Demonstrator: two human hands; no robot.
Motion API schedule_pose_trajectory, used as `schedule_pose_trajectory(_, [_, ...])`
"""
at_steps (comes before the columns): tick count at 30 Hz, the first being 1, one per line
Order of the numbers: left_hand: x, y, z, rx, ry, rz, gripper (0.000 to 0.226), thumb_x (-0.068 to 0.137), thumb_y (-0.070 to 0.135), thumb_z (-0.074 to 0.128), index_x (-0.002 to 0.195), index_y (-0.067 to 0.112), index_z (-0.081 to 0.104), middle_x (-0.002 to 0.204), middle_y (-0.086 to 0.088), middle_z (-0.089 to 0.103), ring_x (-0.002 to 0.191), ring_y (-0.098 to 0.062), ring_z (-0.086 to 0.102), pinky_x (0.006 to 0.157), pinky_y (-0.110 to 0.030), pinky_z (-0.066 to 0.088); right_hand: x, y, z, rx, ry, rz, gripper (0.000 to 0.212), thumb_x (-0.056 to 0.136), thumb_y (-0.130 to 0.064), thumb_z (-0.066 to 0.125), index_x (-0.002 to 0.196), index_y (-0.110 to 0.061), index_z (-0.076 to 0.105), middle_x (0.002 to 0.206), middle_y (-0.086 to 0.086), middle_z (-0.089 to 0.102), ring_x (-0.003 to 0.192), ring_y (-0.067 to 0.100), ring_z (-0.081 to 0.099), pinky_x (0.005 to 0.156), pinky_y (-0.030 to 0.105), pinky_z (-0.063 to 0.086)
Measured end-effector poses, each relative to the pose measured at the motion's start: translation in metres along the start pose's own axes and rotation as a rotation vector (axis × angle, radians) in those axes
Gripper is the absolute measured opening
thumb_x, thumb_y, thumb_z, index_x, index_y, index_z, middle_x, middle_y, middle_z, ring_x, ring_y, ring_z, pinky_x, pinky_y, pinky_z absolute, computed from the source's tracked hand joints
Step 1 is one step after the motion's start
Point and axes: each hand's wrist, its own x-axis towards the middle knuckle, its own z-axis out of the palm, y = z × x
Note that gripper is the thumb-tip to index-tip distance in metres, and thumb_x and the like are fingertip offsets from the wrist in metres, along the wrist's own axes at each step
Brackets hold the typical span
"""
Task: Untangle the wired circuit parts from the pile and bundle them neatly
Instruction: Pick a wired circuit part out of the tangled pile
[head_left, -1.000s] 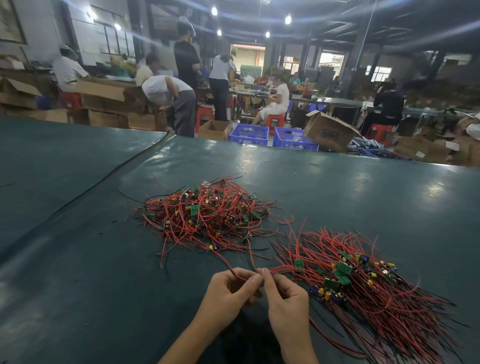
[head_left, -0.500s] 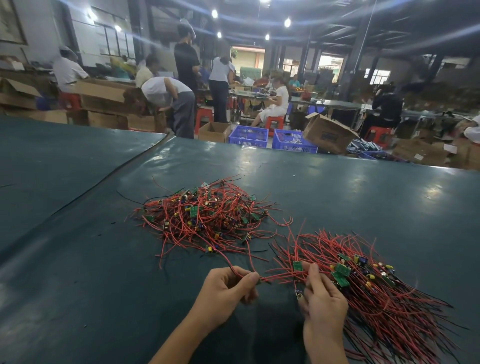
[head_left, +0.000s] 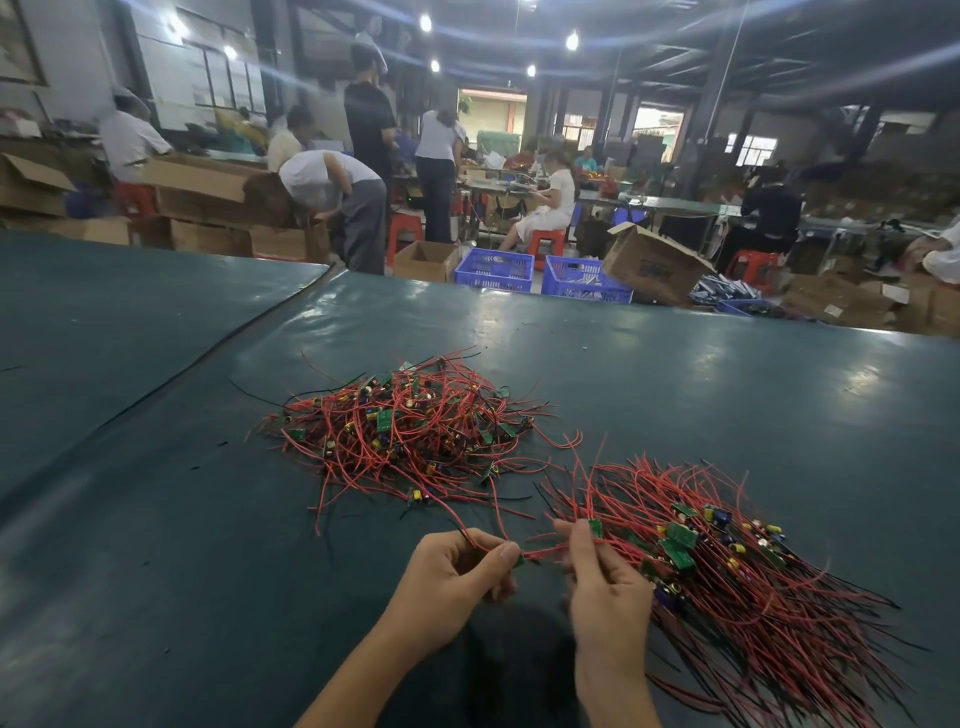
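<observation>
Logged left hand (head_left: 457, 571) with fingers curled, thumb and forefinger pinching a red wire (head_left: 545, 550). Traced a further red lead from that grip back to the edge of the tangled pile (head_left: 405, 431). Logged right hand (head_left: 602, 587) just beside the left, fingers curled round the same wire, with a small green board (head_left: 595, 528) at the fingertips. Found the wire stretched short between the two hands, low over the table.

Placed the tangled pile ahead and left of the hands: red and black leads knotted over green boards and small yellow and blue components. Placed the laid-out bundle (head_left: 727, 571) to the right, against the right hand, leads fanned roughly parallel toward the near right.

Recorded the surface as a dark green glossy mat (head_left: 675, 374) with lamp glare on it, and a seam along a second table (head_left: 130, 322) at left.

Noted beyond the far edge two blue crates (head_left: 494, 270), a tilted open cardboard box (head_left: 654, 262), red stools (head_left: 546, 241) and more cartons at left. Counted several people at benches, including a bent-over person (head_left: 332, 182). Noted ceiling lamps (head_left: 571, 40) lit, dark roof beams, and daylight at a far doorway (head_left: 491, 111).
</observation>
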Motion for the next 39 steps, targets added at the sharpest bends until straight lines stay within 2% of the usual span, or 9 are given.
schedule_pose_trajectory(8, [0.002, 0.002, -0.005, -0.255, 0.222, -0.069, 0.028, 0.066, 0.038, 0.074, 0.070, 0.010, 0.075, 0.062, -0.011, 0.065, 0.053, -0.016, 0.056, 0.057, -0.024, 0.051, 0.006, -0.004, -0.009, 0.167, -0.010, 0.000, 0.024, 0.087, -0.037, 0.061, 0.083, -0.024, 0.081, 0.054, -0.007, 0.052, 0.041, 0.002, 0.030, 0.036, 0.015, 0.025])
schedule_pose_trajectory(12, [0.002, 0.005, -0.005, -0.556, 0.270, -0.116, 0.024, 0.067, 0.024, 0.071, 0.082, 0.005, 0.074, 0.067, -0.010, 0.064, 0.055, -0.013, 0.057, 0.057, -0.020, 0.054, 0.002, -0.002, -0.004, 0.154, -0.039, -0.052, 0.025, 0.083, -0.041, 0.061, 0.084, -0.026, 0.080, 0.054, -0.007, 0.051, 0.042, 0.002, 0.030, 0.037, 0.016, 0.025])
schedule_pose_trajectory(17, [0.003, 0.006, -0.004, -0.602, 0.291, -0.164, 0.030, 0.071, 0.013, 0.070, 0.096, -0.001, 0.066, 0.074, -0.007, 0.065, 0.061, -0.013, 0.061, 0.059, -0.020, 0.055, 0.004, -0.003, -0.011, 0.210, -0.154, -0.072, 0.024, 0.083, -0.035, 0.062, 0.087, -0.021, 0.081, 0.057, -0.002, 0.054, 0.043, 0.005, 0.029, 0.038, 0.017, 0.024])
schedule_pose_trajectory(22, [0.006, 0.008, -0.010, -0.828, 0.305, -0.253, 0.026, 0.081, 0.022, 0.059, 0.100, 0.004, 0.065, 0.086, -0.010, 0.070, 0.067, -0.016, 0.070, 0.056, -0.022, 0.056, -0.003, 0.000, -0.007, 0.085, -0.363, -0.107, 0.026, 0.068, -0.017, 0.078, 0.092, -0.026, 0.081, 0.071, 0.003, 0.070, 0.052, 0.004, 0.050, 0.051, 0.013, 0.045])
schedule_pose_trajectory(24, [0.005, 0.010, -0.015, -0.907, 0.306, -0.278, 0.034, 0.078, 0.027, 0.059, 0.103, 0.004, 0.064, 0.084, -0.008, 0.068, 0.066, -0.015, 0.068, 0.057, -0.023, 0.056, -0.004, 0.002, -0.007, -0.032, -0.440, -0.124, 0.033, 0.072, -0.006, 0.081, 0.097, -0.027, 0.079, 0.077, 0.002, 0.073, 0.063, 0.007, 0.060, 0.065, 0.015, 0.051])
schedule_pose_trajectory(27, [0.004, 0.011, -0.016, -1.000, 0.280, -0.323, 0.039, 0.079, 0.033, 0.059, 0.103, 0.003, 0.066, 0.082, -0.007, 0.065, 0.063, -0.014, 0.061, 0.058, -0.025, 0.055, -0.006, 0.003, -0.005, -0.153, -0.433, -0.121, 0.031, 0.081, -0.004, 0.077, 0.090, -0.034, 0.079, 0.076, 0.000, 0.072, 0.061, 0.009, 0.058, 0.061, 0.016, 0.049])
schedule_pose_trajectory(32, [0.002, 0.014, -0.006, -0.961, 0.128, -0.414, 0.031, 0.082, 0.033, 0.059, 0.084, 0.005, 0.073, 0.067, -0.002, 0.058, 0.049, -0.010, 0.054, 0.050, -0.023, 0.052, -0.013, -0.003, 0.005, -0.050, -0.392, -0.026, 0.018, 0.076, -0.037, 0.064, 0.082, -0.034, 0.081, 0.057, -0.002, 0.062, 0.045, 0.000, 0.047, 0.046, 0.010, 0.036])
schedule_pose_trajectory(36, [-0.003, 0.016, 0.011, -0.860, 0.004, -0.550, 0.022, 0.065, 0.029, 0.073, 0.060, 0.008, 0.069, 0.053, -0.001, 0.050, 0.040, -0.010, 0.045, 0.042, -0.021, 0.045, -0.023, -0.005, 0.014, 0.070, -0.397, 0.058, 0.023, 0.082, -0.027, 0.060, 0.075, -0.021, 0.082, 0.064, 0.004, 0.072, 0.053, 0.009, 0.065, 0.050, 0.019, 0.052])
schedule_pose_trajectory(39, [-0.004, 0.014, 0.015, -0.834, -0.004, -0.615, 0.022, 0.060, 0.029, 0.071, 0.060, 0.009, 0.061, 0.049, 0.000, 0.044, 0.037, -0.011, 0.040, 0.038, -0.021, 0.039, -0.023, -0.006, 0.013, 0.154, -0.380, 0.112, 0.022, 0.088, -0.019, 0.060, 0.092, -0.008, 0.079, 0.060, 0.019, 0.066, 0.044, 0.018, 0.059, 0.042, 0.026, 0.052])
